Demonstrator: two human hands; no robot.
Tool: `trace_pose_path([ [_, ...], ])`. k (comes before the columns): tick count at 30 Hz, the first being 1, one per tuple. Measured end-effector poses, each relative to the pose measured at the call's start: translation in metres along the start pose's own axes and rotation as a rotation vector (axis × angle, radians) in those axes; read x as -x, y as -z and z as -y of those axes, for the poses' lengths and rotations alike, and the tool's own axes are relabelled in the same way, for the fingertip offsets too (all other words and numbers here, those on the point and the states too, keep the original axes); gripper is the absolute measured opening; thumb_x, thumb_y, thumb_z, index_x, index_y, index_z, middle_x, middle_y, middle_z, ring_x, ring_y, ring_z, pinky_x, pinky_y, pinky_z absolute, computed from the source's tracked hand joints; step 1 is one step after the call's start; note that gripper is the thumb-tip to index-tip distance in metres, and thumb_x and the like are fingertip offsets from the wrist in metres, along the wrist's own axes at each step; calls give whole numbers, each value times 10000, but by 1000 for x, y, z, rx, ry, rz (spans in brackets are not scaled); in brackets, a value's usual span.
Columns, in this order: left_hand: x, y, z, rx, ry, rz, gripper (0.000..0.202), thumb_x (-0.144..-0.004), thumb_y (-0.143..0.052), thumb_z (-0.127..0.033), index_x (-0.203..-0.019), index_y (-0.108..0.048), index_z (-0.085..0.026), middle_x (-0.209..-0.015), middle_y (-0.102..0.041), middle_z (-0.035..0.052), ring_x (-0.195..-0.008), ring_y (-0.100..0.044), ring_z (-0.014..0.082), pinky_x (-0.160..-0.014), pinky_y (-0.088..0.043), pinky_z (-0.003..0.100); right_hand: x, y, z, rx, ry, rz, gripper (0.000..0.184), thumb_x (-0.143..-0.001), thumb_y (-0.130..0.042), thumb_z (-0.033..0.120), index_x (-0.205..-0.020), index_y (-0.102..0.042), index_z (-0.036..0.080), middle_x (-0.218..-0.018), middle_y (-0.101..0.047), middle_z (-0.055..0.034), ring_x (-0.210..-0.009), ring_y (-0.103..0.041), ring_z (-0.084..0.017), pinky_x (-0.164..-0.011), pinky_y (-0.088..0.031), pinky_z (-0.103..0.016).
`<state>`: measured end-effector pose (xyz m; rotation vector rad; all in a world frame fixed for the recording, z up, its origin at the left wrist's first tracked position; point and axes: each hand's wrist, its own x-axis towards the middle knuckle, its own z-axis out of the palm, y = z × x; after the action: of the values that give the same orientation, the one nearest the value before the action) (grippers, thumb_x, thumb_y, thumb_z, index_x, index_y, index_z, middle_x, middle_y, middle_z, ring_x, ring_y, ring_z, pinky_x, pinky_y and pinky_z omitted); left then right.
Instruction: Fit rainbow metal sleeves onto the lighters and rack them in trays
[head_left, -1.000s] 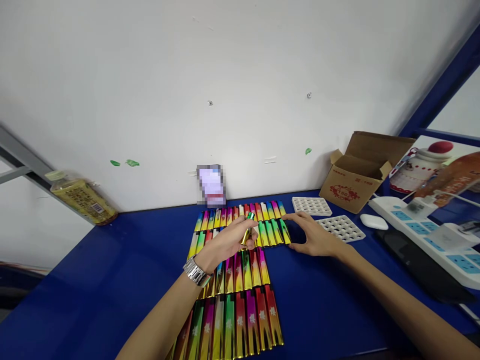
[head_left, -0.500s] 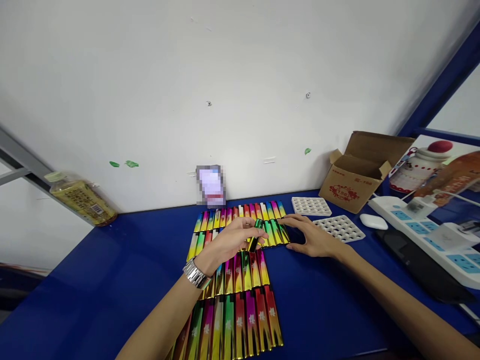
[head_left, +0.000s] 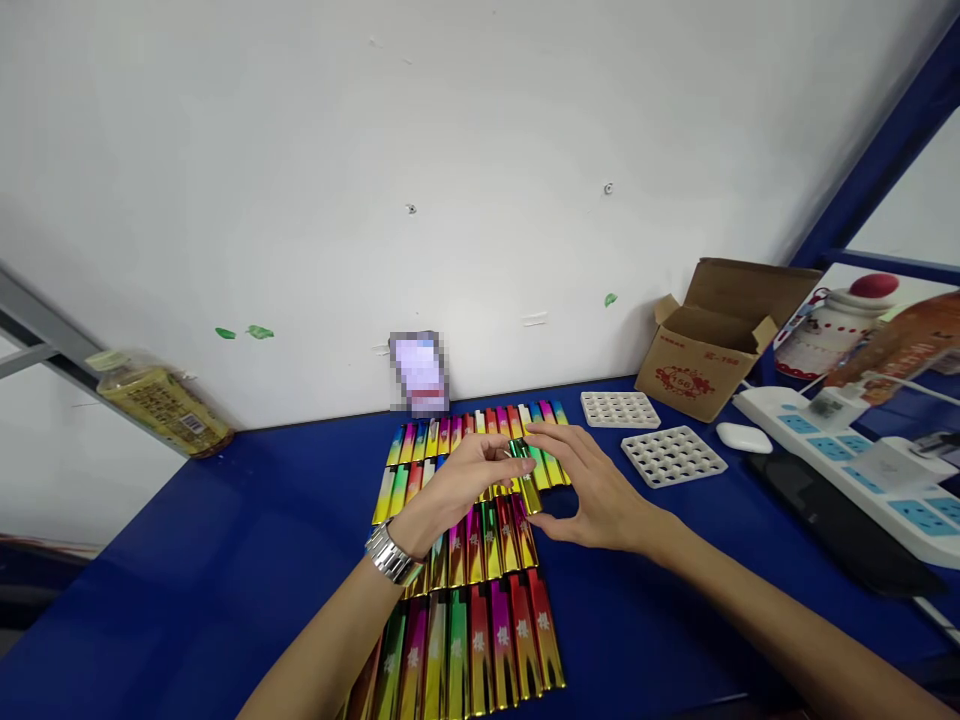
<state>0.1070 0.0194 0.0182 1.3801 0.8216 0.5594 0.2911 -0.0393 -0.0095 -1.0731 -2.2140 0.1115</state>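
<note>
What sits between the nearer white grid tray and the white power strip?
Head view: a small white oval case lies between the grid tray and the power strip.

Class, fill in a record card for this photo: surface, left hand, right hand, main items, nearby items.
Surface: blue table
Left hand: left hand, silver wristwatch, fingers pinch one green-gold shiny metallic sleeve
Right hand: right hand open, curved beside that sleeve
Main items: rows of shiny rainbow-coloured metallic sleeves lying side by side
Nearby: two white perforated plastic trays, open brown cardboard box, white power strip, yellow drink bottle by the wall
</note>
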Motion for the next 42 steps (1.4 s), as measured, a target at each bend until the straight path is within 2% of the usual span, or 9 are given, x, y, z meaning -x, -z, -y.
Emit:
trace_pose_path([
  [4,0,-2,1,-35,32,21,310,-614,-800,-380,-633,-584,-157,-560,-432,-54,-562,-427,97,-606,-353,281,2,2,-2,-46,-21,54,744,-742,-675,351,-1387,-313,269,-1308,-511,-119,-1226,-462,-314,-994,-407,-516],
  [8,0,-2,1,-24,84,63,337,-670,-747,-459,-741,-631,-150,-681,-558,6,-633,-505,117,-679,-405,304,5,11,-11,-41,-77,43,708,-719,-701,390,-1335,-372,271,-1271,-529,-118,-1192,-483,-322,-973,-421,-512],
  [10,1,0,-1,-1,98,26,365,-715,-702,-483,-840,-647,-145,-784,-603,45,-678,-528,127,-720,-426,321,9,16,-23,-17,-175,40,695,-720,-701,417,-1317,-380,265,-1278,-523,-118,-1196,-476,-328,-977,-413,-520],
  [13,3,4,-5,19,90,-45,347,-752,-673,-461,-879,-644,-139,-790,-606,51,-687,-533,132,-736,-436,330,19,22,-46,41,-330,78,684,-712,-700,452,-1289,-399,242,-1259,-535,-122,-1182,-476,-332,-965,-421,-526],
  [16,3,5,-7,20,94,-59,294,-781,-651,-426,-850,-644,-140,-762,-598,47,-676,-526,129,-721,-434,325,28,24,-64,63,-377,152,671,-700,-701,472,-1268,-423,249,-1268,-537,-114,-1203,-451,-342,-969,-415,-546],
  [20,3,4,-8,17,104,-66,264,-800,-632,-411,-798,-636,-147,-753,-589,48,-667,-521,126,-705,-428,323,33,26,-71,30,-417,238,691,-707,-689,504,-1282,-408,243,-1300,-519,-112,-1230,-429,-329,-988,-409,-538],
  [28,1,6,-7,8,121,-69,267,-795,-632,-418,-810,-628,-152,-756,-589,41,-684,-530,130,-701,-434,317,30,27,-78,-14,-450,307,734,-702,-683,529,-1315,-410,234,-1353,-478,-125,-1250,-428,-317,-1017,-391,-520],
  [37,-2,11,-1,-13,98,-57,280,-795,-624,-415,-863,-655,-146,-722,-597,33,-664,-538,121,-689,-452,306,31,23,-84,-23,-421,290,741,-705,-659,607,-1320,-461,246,-1396,-473,-102,-1296,-405,-324,-1049,-364,-507],
  [42,3,20,-8,-32,55,-81,317,-820,-582,-445,-900,-654,-147,-753,-615,47,-683,-560,131,-702,-471,304,33,23,-85,-33,-396,295,754,-709,-646,633,-1336,-463,255,-1421,-455,-100,-1312,-396,-332,-1053,-359,-517],
])
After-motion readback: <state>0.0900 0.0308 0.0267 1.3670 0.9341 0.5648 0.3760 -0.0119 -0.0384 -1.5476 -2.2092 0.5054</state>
